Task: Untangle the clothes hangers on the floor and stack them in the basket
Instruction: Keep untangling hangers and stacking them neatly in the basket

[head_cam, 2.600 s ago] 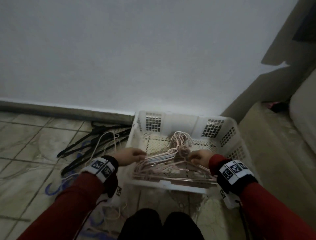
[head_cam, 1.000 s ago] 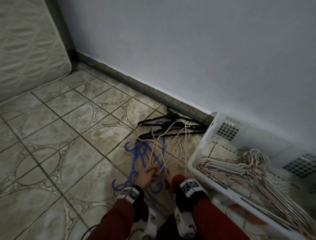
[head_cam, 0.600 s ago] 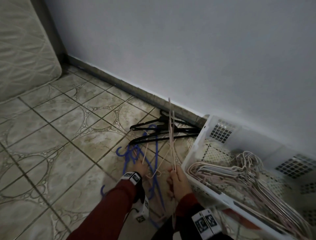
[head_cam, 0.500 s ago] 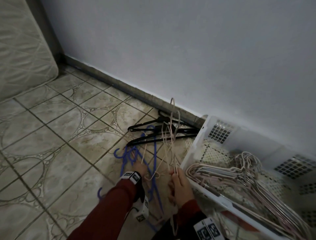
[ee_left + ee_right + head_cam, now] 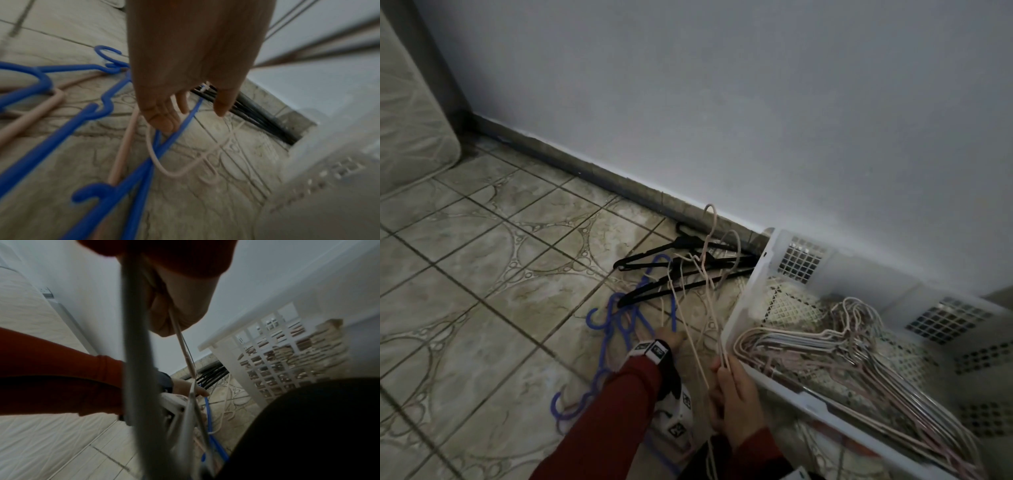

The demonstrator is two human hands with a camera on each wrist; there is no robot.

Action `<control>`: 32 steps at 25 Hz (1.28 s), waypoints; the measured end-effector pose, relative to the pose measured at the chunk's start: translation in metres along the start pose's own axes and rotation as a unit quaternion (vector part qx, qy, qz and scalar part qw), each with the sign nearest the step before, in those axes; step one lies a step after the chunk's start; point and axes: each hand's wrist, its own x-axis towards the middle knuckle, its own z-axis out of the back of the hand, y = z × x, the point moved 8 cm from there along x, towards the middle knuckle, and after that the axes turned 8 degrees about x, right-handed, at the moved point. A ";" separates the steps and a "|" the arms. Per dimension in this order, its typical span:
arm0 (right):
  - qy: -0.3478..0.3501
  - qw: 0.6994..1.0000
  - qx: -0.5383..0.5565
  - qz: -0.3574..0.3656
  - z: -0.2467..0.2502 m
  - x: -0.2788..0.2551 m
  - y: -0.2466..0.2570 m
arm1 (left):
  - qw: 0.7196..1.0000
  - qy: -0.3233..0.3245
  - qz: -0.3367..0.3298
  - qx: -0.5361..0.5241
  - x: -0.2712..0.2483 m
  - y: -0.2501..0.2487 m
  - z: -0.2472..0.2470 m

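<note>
The right hand (image 5: 736, 394) now pinches 2 pink hangers (image 5: 709, 274) lifted upright, hooks clear of the floor. The left hand (image 5: 185, 91), fingers relaxed and slightly spread, touches the blue hangers (image 5: 619, 318) below. They look nearly free for the basket (image 5: 743, 308) at right.

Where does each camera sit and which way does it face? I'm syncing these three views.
Head: worn high, looking down at the tiled floor, white plastic basket, both red sleeves and hands.
Left wrist: along the left hand, down onto blue plastic hangers.
Right wrist: along the right hand, which grips thin pink wire hangers; the left arm and a dark knee show.
Shared: all three see the basket and the black hangers by the wall.
</note>
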 end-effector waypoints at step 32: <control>-0.093 0.986 0.139 0.010 0.007 -0.024 0.023 | 0.832 0.024 -0.216 -0.511 -0.076 -0.001 0.053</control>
